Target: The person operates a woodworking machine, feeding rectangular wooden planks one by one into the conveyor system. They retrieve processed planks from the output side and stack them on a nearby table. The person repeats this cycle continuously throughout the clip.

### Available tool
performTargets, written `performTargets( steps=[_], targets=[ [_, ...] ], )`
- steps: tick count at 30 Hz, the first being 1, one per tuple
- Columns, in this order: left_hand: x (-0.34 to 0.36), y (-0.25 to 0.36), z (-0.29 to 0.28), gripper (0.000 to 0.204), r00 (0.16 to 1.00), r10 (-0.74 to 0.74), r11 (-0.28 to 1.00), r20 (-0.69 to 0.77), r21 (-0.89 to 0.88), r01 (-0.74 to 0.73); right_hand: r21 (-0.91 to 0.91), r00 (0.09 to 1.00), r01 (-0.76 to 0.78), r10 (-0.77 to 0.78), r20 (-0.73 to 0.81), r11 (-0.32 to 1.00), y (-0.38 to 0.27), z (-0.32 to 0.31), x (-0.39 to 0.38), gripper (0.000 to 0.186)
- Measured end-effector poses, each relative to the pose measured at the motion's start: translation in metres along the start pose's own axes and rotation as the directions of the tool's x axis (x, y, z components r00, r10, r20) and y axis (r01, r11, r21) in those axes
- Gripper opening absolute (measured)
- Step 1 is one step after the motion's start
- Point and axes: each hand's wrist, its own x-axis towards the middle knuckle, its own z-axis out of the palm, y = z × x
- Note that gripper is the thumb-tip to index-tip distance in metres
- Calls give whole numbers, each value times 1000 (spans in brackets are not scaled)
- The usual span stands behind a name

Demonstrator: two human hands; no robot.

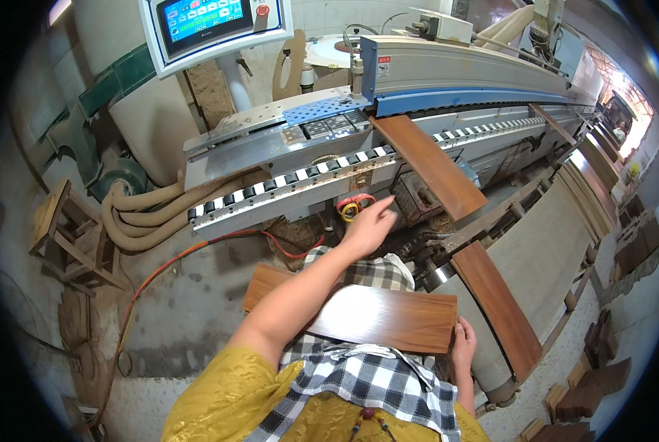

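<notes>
Floor (189, 302): grey, stained
Workshop: long machine (484, 74) alongside grey conveyor (539, 236)
Left hand (372, 227): forefinger extended; grip cannot be told
Right hand (463, 343): gripping brown plank (399, 320) by its end

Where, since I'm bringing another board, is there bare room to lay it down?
The conveyor belt looks bare between its near board and the stacked boards; so does the floor between the orange hose and the lap board. Crowded: lower right, with wood pieces.

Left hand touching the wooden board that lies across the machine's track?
Apart. In the head view, the left hand's extended finger stops short of the wooden board's left edge, with machinery visible in the gap.
</notes>
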Motion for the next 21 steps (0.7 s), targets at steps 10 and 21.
performTargets(
  steps=[10, 21],
  targets=[
    [-218, -70, -110, 56, 830, -200, 566, -520, 630, 531, 53, 998, 3, -6, 62, 999, 27, -7, 18, 29],
    [-201, -61, -69, 44, 888, -130, 731, -441, 563, 386, 136, 990, -138, 142, -18, 981, 10, -35, 8, 26]
  ],
)
